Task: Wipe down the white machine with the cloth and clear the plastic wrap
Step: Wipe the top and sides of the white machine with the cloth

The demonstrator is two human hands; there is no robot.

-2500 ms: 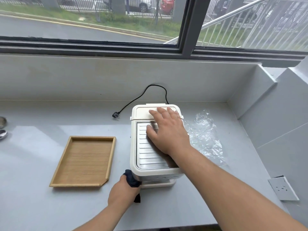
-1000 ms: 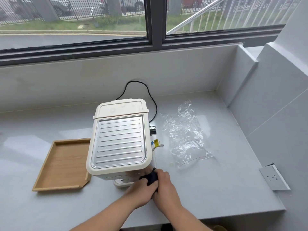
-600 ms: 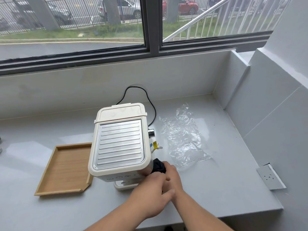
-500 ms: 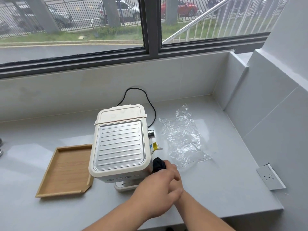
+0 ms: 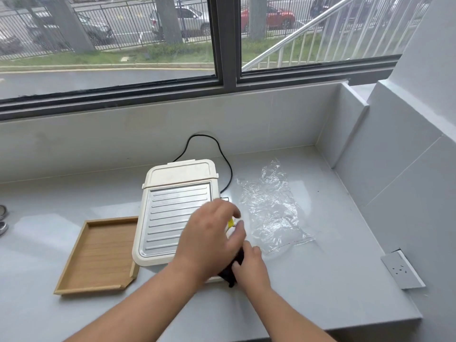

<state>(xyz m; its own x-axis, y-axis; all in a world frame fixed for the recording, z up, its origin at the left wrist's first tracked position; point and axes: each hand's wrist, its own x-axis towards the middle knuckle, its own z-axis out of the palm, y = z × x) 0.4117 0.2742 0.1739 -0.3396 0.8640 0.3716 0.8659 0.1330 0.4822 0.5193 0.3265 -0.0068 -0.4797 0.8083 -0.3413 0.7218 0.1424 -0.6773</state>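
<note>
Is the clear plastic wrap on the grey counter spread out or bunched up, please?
Spread out: the clear plastic wrap lies flat but crinkled on the grey counter.

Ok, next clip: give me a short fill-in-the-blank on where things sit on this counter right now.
1. The dark cloth is in the grip of the ____ hand.
2. The wooden tray lies on the ____ side of the white machine.
3. The plastic wrap lies flat on the ____, held by neither hand.
4. The left hand hovers over the machine's near ____ corner.

Missing words: right; left; counter; right
</note>
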